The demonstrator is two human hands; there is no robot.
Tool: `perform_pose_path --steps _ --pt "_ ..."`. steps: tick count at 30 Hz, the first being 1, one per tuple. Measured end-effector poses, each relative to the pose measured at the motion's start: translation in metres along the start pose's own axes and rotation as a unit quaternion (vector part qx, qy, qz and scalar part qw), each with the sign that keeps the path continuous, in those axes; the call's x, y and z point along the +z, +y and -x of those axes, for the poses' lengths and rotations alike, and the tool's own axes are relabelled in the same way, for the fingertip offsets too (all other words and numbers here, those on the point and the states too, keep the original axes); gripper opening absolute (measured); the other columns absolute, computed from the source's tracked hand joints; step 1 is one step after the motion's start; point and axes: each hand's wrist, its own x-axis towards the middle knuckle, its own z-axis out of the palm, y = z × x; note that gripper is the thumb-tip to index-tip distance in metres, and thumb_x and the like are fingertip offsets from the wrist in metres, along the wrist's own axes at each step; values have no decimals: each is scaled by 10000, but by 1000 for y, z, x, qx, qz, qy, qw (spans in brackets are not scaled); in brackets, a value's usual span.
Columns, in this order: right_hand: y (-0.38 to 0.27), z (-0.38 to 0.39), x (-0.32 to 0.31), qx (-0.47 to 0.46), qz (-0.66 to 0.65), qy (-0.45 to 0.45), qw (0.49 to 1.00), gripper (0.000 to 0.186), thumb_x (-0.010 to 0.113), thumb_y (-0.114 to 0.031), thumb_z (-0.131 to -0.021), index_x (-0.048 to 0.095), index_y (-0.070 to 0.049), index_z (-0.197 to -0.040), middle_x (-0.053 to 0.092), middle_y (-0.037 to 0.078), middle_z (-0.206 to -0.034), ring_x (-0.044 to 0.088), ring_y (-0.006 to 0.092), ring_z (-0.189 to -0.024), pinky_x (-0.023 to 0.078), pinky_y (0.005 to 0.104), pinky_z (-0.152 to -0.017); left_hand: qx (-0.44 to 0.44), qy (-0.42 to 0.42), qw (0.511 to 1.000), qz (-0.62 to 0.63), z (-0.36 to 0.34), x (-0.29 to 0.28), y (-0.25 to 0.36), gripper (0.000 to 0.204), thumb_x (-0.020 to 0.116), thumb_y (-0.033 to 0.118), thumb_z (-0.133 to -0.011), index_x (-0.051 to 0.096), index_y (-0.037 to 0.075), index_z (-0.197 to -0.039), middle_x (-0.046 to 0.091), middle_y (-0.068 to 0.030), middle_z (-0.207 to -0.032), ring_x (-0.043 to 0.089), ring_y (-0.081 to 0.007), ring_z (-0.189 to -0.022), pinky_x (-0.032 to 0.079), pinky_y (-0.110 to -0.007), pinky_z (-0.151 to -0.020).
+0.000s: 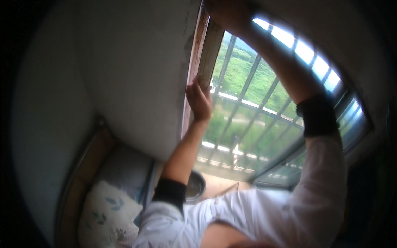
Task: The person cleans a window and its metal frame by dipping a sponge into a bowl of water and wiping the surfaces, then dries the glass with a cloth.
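In front of me is a window frame (206, 53), its worn, brownish upright edge running along the pale wall. My left hand (199, 101) is raised against this upright, about halfway up the window. Its fingers are bent and drawn together at the frame; whatever they pinch is too small to make out. Higher up, my right hand (229, 16) reaches to the top of the same upright. It is dark and partly cut off by the picture's upper edge, so its fingers are hidden. Both arms wear black cuffs over light sleeves.
Metal bars (250, 74) cross the window, with green growth outside. A sliding pane (285, 165) stands at the lower right. Below are a dark round basin (195, 186) and a pale cushion (103, 211) with leaf prints beside a wooden edge (84, 169).
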Motion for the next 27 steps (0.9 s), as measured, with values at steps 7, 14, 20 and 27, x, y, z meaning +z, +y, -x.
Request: perform_pose_path --steps 7,14,20,27 --pt "-6 -3 -6 -106 104 -50 988 233 620 -150 -774 673 3 -942 615 161 -1008 576 293 -935 487 407 -878 -14 -12 1000 5 1 -1 0 625 714 154 -810 417 -18 -1333 537 -197 -1051 515 -389 -951 415 -481 -827" --pt "8 -3 14 -151 136 13 979 256 620 -150 -771 671 19 -956 614 176 -1021 572 290 -936 498 398 -797 -7 -12 1000 17 1 -2 -1 629 705 152 -816 406 -16 -1344 541 -196 -1060 520 -382 -958 416 -471 -824" --pt "19 -7 13 -149 142 93 974 242 618 -220 -803 660 -25 -940 597 118 -943 570 269 -941 503 372 -756 23 4 1000 -14 3 1 -3 556 647 212 -878 433 -22 -1333 564 -201 -1090 523 -374 -956 407 -471 -824" --pt "80 68 -43 -99 231 204 946 147 640 -94 -790 498 -84 -751 534 95 -783 520 219 -702 458 354 -649 6 -24 1000 1 3 -1 -3 564 657 191 -866 430 -23 -1336 535 -211 -1096 499 -371 -983 407 -464 -831"
